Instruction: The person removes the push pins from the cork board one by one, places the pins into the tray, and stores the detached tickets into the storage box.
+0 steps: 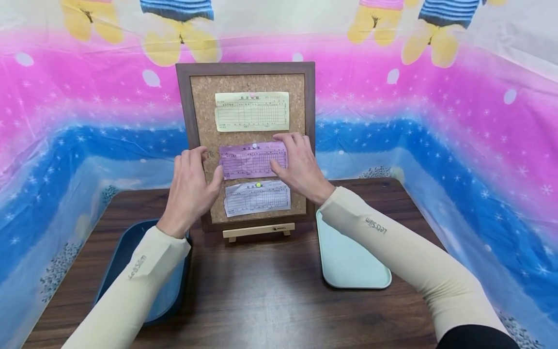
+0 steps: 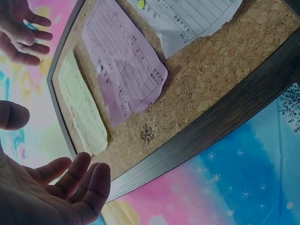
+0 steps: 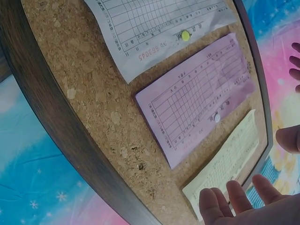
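A framed cork board (image 1: 205, 111) stands upright with three printed form slips pinned one above another. Topmost is a pale yellow slip (image 1: 231, 114); below it come a purple slip (image 1: 244, 165) with a white pushpin (image 1: 255, 145) and a white slip (image 1: 244, 201) with a yellow-green pushpin (image 1: 258, 184). My left hand (image 1: 187, 186) is held up at the purple slip's left side, its fingers loosely bent around nothing. On the opposite side, my right hand (image 1: 301, 167) overlaps that slip's right end in the head view. In the right wrist view its relaxed fingers (image 3: 239, 199) hold nothing.
A small wooden easel ledge (image 1: 259, 232) supports the board on the dark wood table (image 1: 261, 300). To the left, partly under my forearm, sits a dark blue tray (image 1: 115, 257). A pale mint tray (image 1: 357, 266) lies at the right. Patterned cloth (image 1: 370, 97) surrounds the table behind.
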Available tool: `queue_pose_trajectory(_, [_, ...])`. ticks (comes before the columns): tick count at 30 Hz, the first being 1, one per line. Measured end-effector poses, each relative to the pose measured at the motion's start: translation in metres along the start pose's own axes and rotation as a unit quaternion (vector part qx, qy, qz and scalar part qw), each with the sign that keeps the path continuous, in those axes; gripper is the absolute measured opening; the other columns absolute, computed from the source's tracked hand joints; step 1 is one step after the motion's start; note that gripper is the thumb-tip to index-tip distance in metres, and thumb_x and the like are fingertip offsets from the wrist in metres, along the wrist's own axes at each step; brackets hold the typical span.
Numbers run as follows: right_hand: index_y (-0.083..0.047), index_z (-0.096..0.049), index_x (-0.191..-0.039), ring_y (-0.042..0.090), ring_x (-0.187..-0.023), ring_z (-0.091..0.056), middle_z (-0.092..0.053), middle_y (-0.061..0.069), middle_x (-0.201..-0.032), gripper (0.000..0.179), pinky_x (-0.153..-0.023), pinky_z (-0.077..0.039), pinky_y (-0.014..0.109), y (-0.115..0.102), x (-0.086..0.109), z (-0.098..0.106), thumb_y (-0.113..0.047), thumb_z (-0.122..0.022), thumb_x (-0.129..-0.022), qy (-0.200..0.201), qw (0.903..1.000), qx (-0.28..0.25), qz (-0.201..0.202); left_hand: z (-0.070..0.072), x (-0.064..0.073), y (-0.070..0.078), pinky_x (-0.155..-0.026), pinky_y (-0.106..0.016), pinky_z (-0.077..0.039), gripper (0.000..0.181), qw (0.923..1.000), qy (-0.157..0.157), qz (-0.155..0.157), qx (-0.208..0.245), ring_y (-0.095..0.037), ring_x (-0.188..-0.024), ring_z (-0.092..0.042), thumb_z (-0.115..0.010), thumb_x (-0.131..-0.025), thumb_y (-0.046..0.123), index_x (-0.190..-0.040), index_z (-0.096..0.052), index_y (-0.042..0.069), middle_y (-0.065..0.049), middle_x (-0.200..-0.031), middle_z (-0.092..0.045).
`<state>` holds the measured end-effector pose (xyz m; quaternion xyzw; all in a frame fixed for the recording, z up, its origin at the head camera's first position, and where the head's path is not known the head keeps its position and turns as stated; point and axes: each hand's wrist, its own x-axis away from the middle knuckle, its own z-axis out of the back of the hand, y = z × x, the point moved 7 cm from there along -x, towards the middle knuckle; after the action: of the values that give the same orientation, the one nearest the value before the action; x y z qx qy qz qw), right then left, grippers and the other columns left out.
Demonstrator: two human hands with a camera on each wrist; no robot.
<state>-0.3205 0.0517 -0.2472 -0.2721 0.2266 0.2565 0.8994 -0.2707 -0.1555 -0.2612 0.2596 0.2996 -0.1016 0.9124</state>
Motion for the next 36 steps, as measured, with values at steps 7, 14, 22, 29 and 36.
queue_pose_trajectory(7, [-0.006,-0.05,-0.13,0.026,-0.11,-0.043,-0.051,0.012,-0.119,0.051,-0.093,-0.036,0.033,0.002,-0.005,0.003,-0.02,-0.068,-0.084,0.006,1.0,0.005,-0.002,-0.003,-0.014,0.004,-0.084,-0.045,-0.033,0.051,0.9998,0.01,0.016,0.01,-0.035,-0.102,-0.038,-0.051,-0.094,0.028,-0.13,-0.041,-0.008,-0.021,-0.112,-0.046])
queue_pose_trajectory(14, [-0.005,-0.051,-0.129,0.024,-0.109,-0.044,-0.053,0.012,-0.117,0.048,-0.092,-0.036,0.033,0.0,-0.01,0.007,-0.017,-0.066,-0.085,0.013,0.9999,-0.004,0.003,-0.003,-0.026,0.009,-0.082,-0.043,-0.034,0.049,0.9995,0.02,0.018,0.016,-0.033,-0.098,-0.037,-0.051,-0.094,0.027,-0.128,-0.041,-0.006,-0.019,-0.108,-0.045])
queue_pose_trajectory(22, [-0.006,-0.052,-0.127,0.022,-0.111,-0.044,-0.053,0.01,-0.118,0.045,-0.093,-0.036,0.031,-0.003,-0.017,0.011,-0.018,-0.066,-0.086,0.014,0.9998,-0.012,-0.002,-0.007,-0.029,0.003,-0.084,-0.044,-0.034,0.05,0.9993,0.019,0.027,0.016,-0.034,-0.101,-0.039,-0.052,-0.094,0.027,-0.129,-0.042,-0.007,-0.02,-0.11,-0.047])
queue_pose_trajectory(29, [-0.008,-0.051,-0.128,0.021,-0.114,-0.043,-0.052,0.008,-0.12,0.044,-0.095,-0.034,0.03,-0.003,-0.025,0.012,-0.019,-0.065,-0.087,0.013,0.9998,-0.007,-0.011,-0.011,-0.033,0.002,-0.082,-0.044,-0.034,0.05,0.9994,0.019,0.028,0.011,-0.034,-0.1,-0.038,-0.052,-0.093,0.027,-0.129,-0.042,-0.007,-0.02,-0.109,-0.047])
queue_pose_trajectory(36, [-0.01,-0.051,-0.127,0.021,-0.114,-0.045,-0.052,0.007,-0.121,0.043,-0.094,-0.035,0.03,-0.002,-0.038,0.007,-0.021,-0.065,-0.088,0.005,0.9991,-0.016,-0.038,-0.016,-0.039,0.0,-0.084,-0.045,-0.034,0.052,0.9987,0.018,0.047,-0.007,-0.036,-0.102,-0.039,-0.051,-0.093,0.028,-0.128,-0.043,-0.009,-0.022,-0.11,-0.048])
